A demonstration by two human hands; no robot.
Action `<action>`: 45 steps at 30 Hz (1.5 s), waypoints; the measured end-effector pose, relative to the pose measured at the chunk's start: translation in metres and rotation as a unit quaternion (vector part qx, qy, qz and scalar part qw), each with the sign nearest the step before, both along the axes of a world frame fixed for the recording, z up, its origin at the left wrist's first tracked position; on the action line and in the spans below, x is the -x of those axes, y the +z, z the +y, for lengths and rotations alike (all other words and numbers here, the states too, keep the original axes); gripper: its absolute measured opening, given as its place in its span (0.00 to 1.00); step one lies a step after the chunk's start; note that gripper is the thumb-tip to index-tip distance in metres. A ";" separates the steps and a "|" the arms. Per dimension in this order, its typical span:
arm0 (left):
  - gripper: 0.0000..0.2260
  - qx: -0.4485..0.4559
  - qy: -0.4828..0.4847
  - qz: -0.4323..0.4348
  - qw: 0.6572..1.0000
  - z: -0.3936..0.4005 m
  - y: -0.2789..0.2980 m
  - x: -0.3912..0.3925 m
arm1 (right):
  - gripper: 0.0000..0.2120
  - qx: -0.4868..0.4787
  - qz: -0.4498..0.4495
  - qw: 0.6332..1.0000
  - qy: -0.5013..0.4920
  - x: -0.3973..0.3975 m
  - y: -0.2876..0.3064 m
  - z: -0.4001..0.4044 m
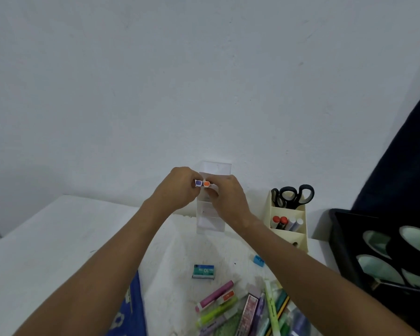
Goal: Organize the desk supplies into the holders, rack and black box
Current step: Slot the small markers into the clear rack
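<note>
A clear acrylic rack (211, 218) stands upright against the wall at the back of the white table (46, 238). In front of its upper part, my left hand (177, 190) grips a white marker with a purple end (198, 183). My right hand (224, 197) grips a white marker with an orange end (206, 183). The two marker ends touch side by side. Loose highlighters and pens (247, 309) lie in a pile near the front edge. A cream holder (289, 235) holds black scissors (294, 196) and glue sticks (285, 223). The black box (340, 241) sits at the right.
A green staple box (203, 271) lies in mid-table and a blue sharpener (258, 260) sits by my right forearm. Rolls of tape (383, 258) fill the black box. Blue patterned cloth (129, 309) lies at the front left. A dark curtain (403, 154) hangs at the right.
</note>
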State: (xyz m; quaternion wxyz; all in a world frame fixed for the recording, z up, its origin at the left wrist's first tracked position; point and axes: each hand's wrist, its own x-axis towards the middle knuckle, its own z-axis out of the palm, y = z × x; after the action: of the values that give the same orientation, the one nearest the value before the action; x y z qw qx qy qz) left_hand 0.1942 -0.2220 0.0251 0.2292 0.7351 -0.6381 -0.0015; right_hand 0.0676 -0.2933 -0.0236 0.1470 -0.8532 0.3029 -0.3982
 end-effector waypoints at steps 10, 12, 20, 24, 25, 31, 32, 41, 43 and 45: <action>0.09 0.030 -0.012 -0.011 0.999 -0.013 -0.015 -0.007 | 0.14 0.054 0.088 0.991 -0.089 -0.004 -0.012 0.003; 0.08 0.035 -0.008 -0.027 0.999 -0.014 -0.017 -0.006 | 0.17 0.059 0.109 0.988 -0.094 -0.002 -0.012 0.007; 0.08 0.067 0.023 -0.012 0.997 -0.016 -0.026 0.002 | 0.22 0.021 0.232 0.964 -0.124 -0.005 0.007 0.018; 0.09 0.085 0.013 0.010 0.996 -0.018 -0.029 0.001 | 0.28 -0.007 0.255 0.960 -0.113 -0.002 0.014 0.022; 0.09 0.090 0.013 0.016 0.996 -0.018 -0.030 0.002 | 0.28 -0.010 0.264 0.958 -0.111 -0.001 0.014 0.022; 0.13 0.044 -0.006 -0.010 0.999 -0.006 -0.028 0.005 | 0.36 -0.028 0.317 0.945 -0.074 0.006 0.019 0.029; 0.17 0.037 -0.011 -0.008 0.999 0.001 -0.028 0.006 | 0.36 -0.024 0.302 0.951 -0.070 0.008 0.019 0.032; 0.16 -0.230 0.013 0.021 0.973 0.122 -0.065 0.024 | 0.15 -0.073 0.263 0.955 0.115 0.069 -0.007 0.095; 0.12 -0.309 0.007 0.019 0.951 0.156 -0.080 0.027 | 0.12 -0.089 0.331 0.925 0.166 0.075 -0.015 0.106; 0.07 -0.351 0.015 0.025 0.936 0.187 -0.092 0.031 | 0.12 -0.102 0.382 0.898 0.195 0.074 -0.023 0.118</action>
State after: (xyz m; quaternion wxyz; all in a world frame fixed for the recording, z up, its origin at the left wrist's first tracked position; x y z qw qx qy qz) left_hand 0.1631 -0.0352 -0.0670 -0.0272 0.7777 -0.5802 -0.2405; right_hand -0.0063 -0.1752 -0.0468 0.1806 -0.9621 0.2026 0.0282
